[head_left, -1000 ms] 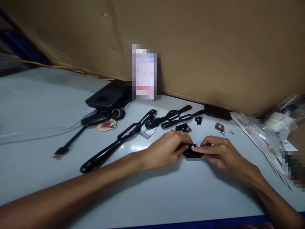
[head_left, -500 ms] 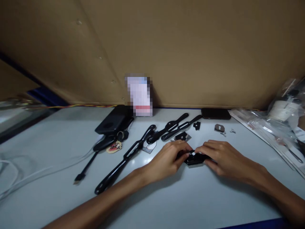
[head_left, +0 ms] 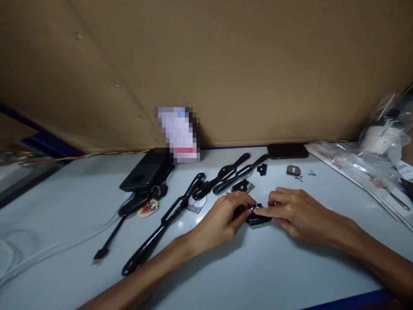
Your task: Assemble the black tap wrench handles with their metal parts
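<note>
Low over the table, a black spokeshave cap (head_left: 259, 219) with a thin metal blade edge along its near side lies between my hands. My left hand (head_left: 229, 214) pinches its left end with thumb and fingertips. From the other side, the forefinger of my right hand (head_left: 292, 212) reaches across its top to the left fingertips, and the thumb rests at its right end. What lies under the fingertips is hidden. A black spokeshave body (head_left: 176, 211) lies left of my hands. Two more bodies, a front one (head_left: 240, 174) and a rear one (head_left: 222, 173), lie beyond them.
Behind my hands lie another black cap (head_left: 241, 186), a small black plate (head_left: 261, 169), a metal blade (head_left: 293, 170) and wing screws (head_left: 311, 172). A dark phone (head_left: 288, 150), a power bank (head_left: 142, 170) and plastic packaging (head_left: 364, 165) line the back and sides. Cardboard (head_left: 245, 73) stands behind.
My right hand has shifted its grip: the forefinger now stretches further left over the cap, and more of the cap's right end shows. The view has moved slightly.
</note>
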{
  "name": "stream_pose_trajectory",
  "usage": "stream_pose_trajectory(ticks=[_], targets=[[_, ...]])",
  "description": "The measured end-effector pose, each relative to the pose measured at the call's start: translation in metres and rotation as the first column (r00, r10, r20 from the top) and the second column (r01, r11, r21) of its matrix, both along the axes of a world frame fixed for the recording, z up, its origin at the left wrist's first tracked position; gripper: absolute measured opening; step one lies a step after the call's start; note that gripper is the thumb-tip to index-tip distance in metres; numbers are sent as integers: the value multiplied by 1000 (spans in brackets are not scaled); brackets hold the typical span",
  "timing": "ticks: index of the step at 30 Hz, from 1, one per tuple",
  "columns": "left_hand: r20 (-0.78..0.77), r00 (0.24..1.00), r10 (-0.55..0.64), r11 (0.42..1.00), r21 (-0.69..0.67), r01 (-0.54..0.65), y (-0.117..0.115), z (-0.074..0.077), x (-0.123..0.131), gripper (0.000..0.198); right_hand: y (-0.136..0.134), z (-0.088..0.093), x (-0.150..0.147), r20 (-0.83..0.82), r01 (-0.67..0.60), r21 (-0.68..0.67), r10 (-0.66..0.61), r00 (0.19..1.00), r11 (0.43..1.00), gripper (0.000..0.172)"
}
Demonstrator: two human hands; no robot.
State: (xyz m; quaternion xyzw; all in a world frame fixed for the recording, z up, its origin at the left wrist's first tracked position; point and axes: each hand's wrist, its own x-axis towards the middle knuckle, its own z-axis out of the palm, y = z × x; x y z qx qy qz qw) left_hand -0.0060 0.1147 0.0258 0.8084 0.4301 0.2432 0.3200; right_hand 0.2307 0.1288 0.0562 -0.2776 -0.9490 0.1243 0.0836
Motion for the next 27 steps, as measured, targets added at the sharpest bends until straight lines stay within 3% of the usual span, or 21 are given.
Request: stream_pose_trajectory(ticks=[6, 13, 21, 27], targets=[[-11, 1000, -3, 1000, 29, 3, 1, -2, 0, 17, -2, 3, -1, -4, 38, -37, -38, 999, 999, 54], [9, 1000, -18, 999, 49, 17, 4, -5, 1, 15, -4, 11, -2, 26, 107, -94, -105, 994, 990, 36], [-1, 1000, -20, 998, 67, 20, 1, -3, 2, 16, -2, 13, -2, 54, 101, -144, -94, 994, 984, 38], [94, 996, -3, 999, 47, -1, 5, -8, -1, 19, -7, 22, -3, 99, 139, -159, -124, 987, 977, 30]])
